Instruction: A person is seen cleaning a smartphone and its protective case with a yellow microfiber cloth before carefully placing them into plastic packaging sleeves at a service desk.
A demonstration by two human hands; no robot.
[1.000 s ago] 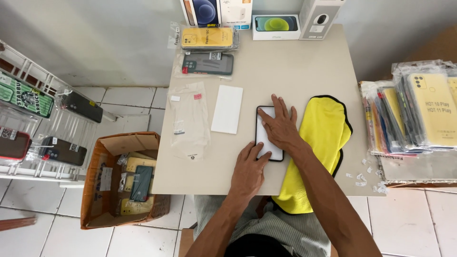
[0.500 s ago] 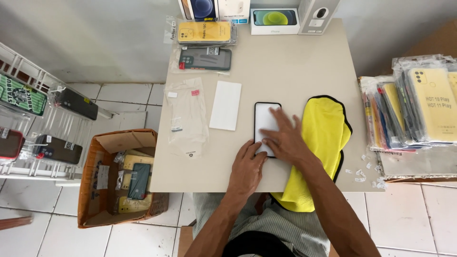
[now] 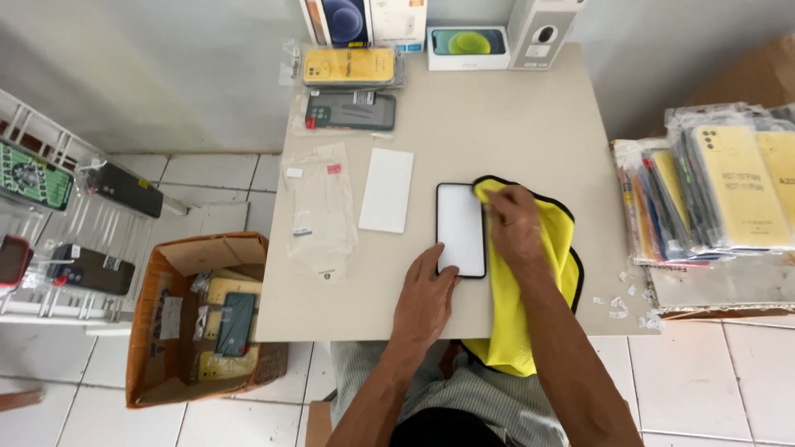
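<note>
- Head view, work surface: a square beige table (image 3: 530, 149) stands against a pale grey wall (image 3: 149, 66), seen from above; its top is matte and plain.
- Head view, centre: a phone (image 3: 460, 229) lies flat on the table with its pale screen up, long side running away from the person.
- Head view, left hand (image 3: 424, 300): it rests on the table at the phone's near left corner, fingers together and extended, fingertips touching the phone's edge.
- Head view, right hand (image 3: 515, 225): fingers are closed on a fold of the yellow cloth (image 3: 546, 281), held at the phone's far right corner; the cloth spreads to the right and hangs over the near table edge.
- Head view, left of the phone: a white rectangular sheet (image 3: 387, 189) and a clear plastic sleeve (image 3: 315, 207) lie flat, apart from each other.
- Head view, far edge: a yellow packaged case (image 3: 348, 66), a dark packaged case (image 3: 350, 111) and upright retail boxes (image 3: 447, 25).
- Head view, floor: white tiles (image 3: 687, 381) carry an open cardboard box (image 3: 199, 331) of cases beside the table.
- Head view, sides: a white wire rack (image 3: 58, 215) holds cases on the left; stacked packaged cases (image 3: 712, 190) lie on the right.
</note>
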